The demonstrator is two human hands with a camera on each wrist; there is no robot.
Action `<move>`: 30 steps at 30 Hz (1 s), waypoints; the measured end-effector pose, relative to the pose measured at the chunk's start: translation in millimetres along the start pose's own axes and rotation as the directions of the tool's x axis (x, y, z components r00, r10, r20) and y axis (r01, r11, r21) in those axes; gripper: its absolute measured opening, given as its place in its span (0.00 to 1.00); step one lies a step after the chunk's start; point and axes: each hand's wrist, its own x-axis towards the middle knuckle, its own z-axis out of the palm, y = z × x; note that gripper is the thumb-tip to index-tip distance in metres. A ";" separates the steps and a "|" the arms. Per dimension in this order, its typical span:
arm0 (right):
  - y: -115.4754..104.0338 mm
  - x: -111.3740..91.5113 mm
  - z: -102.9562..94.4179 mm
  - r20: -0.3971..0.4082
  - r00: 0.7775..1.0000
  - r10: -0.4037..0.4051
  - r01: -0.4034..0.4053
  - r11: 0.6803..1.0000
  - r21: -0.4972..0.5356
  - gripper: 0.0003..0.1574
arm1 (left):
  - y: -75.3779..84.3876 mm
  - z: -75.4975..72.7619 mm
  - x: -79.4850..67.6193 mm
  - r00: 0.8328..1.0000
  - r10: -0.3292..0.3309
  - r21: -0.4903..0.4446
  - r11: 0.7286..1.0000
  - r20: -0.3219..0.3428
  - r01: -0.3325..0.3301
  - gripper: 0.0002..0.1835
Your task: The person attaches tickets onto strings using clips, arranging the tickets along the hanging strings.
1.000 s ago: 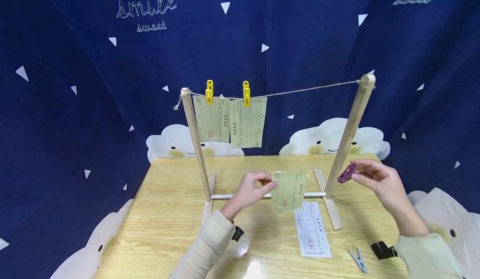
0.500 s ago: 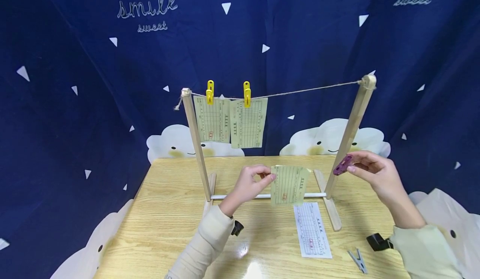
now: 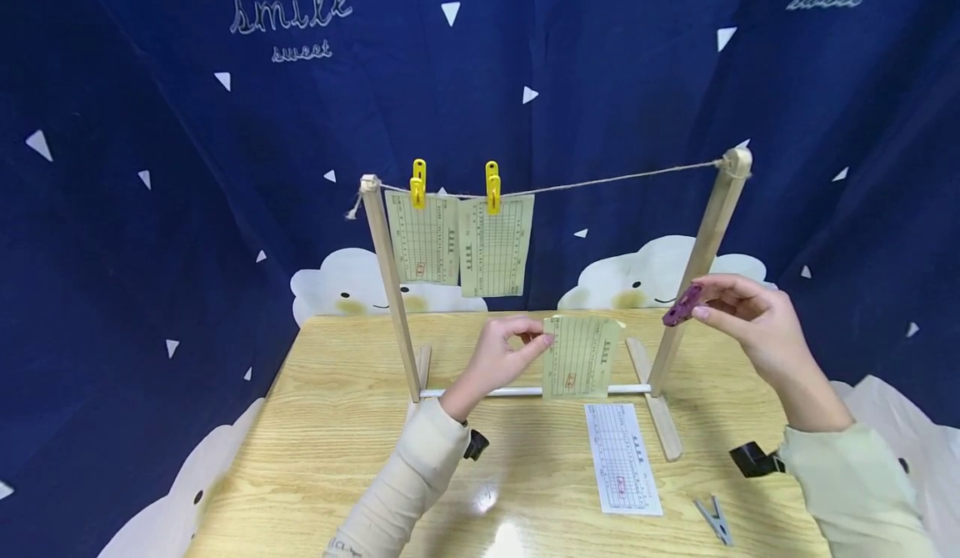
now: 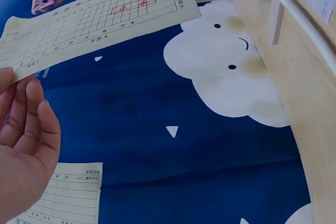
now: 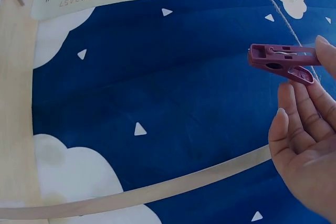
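Observation:
My left hand [image 3: 501, 359] pinches a yellowish printed receipt [image 3: 581, 358] by its upper left corner, held up in front of the frame's white crossbar. In the left wrist view the receipt [image 4: 100, 22] stretches out from thumb and fingertips, with a red stamp on it. Near the right post, my right hand [image 3: 757, 333] holds a purple clothespin [image 3: 682, 305]. The right wrist view shows the clothespin [image 5: 281, 61] between thumb and fingers, its handles apart and its tip pointing away from the hand. Above, two receipts hang from the string [image 3: 600, 181] under yellow clothespins [image 3: 492, 187].
Wooden posts [image 3: 392, 291] carry the string at both sides. A white printed slip [image 3: 622, 458] lies on the table [image 3: 300, 449] in front of the crossbar. To its right lies a grey clothespin [image 3: 715, 520]. A dark blue curtain [image 3: 187, 249] hangs behind.
Both hands have risen: the left lifts its receipt higher, and the right brings the purple clothespin up and slightly left. The hanging receipts and the things on the table stay put.

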 end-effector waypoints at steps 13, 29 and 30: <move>-16.4 26.6 6.6 -0.027 0.999 -0.022 0.022 1.000 0.008 0.18 | 3.8 -9.6 20.2 1.000 0.023 -0.013 1.000 -0.016 -0.023 0.03; -33.8 52.4 12.1 -0.011 0.999 -0.047 0.047 0.999 0.016 0.18 | 50.0 -25.8 44.1 0.998 -0.054 0.005 0.999 0.015 0.054 0.02; -34.7 54.0 12.6 -0.011 0.999 -0.043 0.044 0.999 0.009 0.18 | 46.1 -25.3 44.8 0.998 -0.059 0.006 0.998 0.012 0.059 0.02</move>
